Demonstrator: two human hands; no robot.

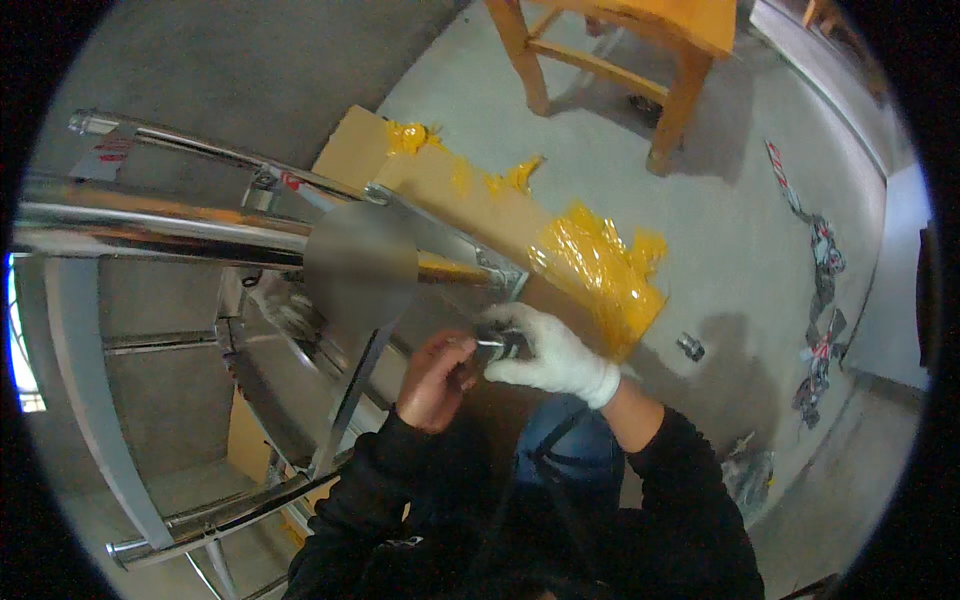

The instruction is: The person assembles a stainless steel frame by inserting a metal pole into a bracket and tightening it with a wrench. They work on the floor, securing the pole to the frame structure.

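Note:
Close together in front of my lap are my two hands. My bare left hand (435,380) pinches a thin, bright metal piece (488,343) between thumb and fingers; its exact kind is too small to tell. My right hand (545,350), in a white work glove, is closed round a small dark and silver metal fitting (508,346), partly hidden by the fingers. The thin piece reaches to this fitting. Just beyond my hands lies the end of a shiny tubular metal frame (160,225), which fills the left side.
A cardboard sheet (470,195) with yellow tape (600,265) lies beyond my hands. Another metal fitting (690,347) sits on the floor at right. Farther off are a wooden stool (600,60) and crumpled wrapping strips (825,260). A whitish glove-like shape (288,310) shows behind the frame.

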